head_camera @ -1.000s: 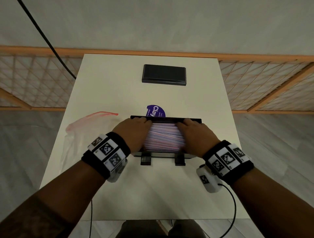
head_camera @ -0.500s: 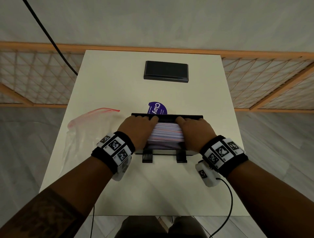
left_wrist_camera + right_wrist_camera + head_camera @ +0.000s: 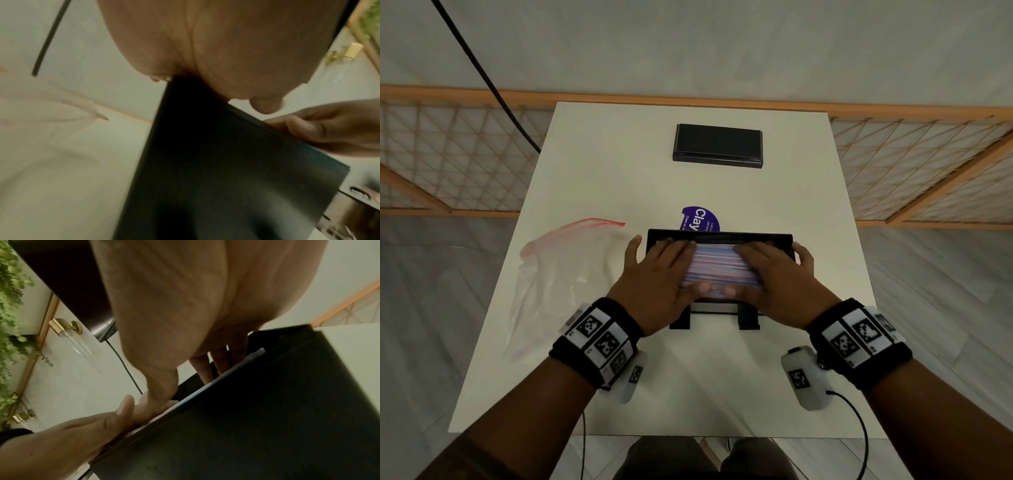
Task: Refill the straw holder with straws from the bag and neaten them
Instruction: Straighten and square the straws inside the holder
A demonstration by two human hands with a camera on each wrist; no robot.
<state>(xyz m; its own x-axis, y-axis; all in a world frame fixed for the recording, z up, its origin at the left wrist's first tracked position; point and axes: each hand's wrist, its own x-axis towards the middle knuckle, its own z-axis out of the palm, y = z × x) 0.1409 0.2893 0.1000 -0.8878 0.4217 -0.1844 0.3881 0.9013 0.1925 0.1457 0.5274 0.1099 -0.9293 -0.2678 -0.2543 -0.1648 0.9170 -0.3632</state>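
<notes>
left hand (image 3: 654,281), right hand (image 3: 774,277), flat on straws (image 3: 717,267)

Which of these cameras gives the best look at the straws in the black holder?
The head view: the straws lie as a pink-and-blue striped pile in the black holder, between both hands. The right wrist view shows only a thin sliver of straw edges over the holder's wall. The left wrist view shows none.

"Clay" on purple round sticker (image 3: 700,219), smaller print unreadable
</notes>
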